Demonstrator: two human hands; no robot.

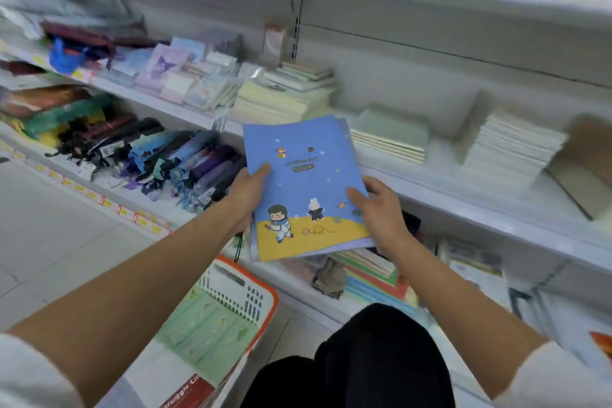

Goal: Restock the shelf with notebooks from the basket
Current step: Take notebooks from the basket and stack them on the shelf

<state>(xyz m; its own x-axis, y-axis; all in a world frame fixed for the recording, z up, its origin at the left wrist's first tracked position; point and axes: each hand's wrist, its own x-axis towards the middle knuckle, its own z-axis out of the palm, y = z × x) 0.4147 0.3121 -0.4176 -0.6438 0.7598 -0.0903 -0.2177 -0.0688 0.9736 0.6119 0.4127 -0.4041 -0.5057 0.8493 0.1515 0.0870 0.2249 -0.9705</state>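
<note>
White metal shop shelving point(463, 182) runs from near right to far left, backed by pale grey panels point(430, 53) with a slotted upright point(297, 33) between them. Yellow price tags in red holders point(99, 199) line the lower shelf edge at left. The floor point(49, 242) at left is pale grey tile with thin joints. The light is even and soft; much of the scene is blurred.

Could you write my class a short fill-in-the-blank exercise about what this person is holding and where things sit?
1. Both hands, left hand and right hand, hold a stack of ____ notebooks.
2. The basket has an ____ rim.
3. The top cover shows a cartoon ____ on yellow ground.
4. The folded umbrellas lie to the ____ of the held stack.

Answers: blue; orange; astronaut; left
</note>
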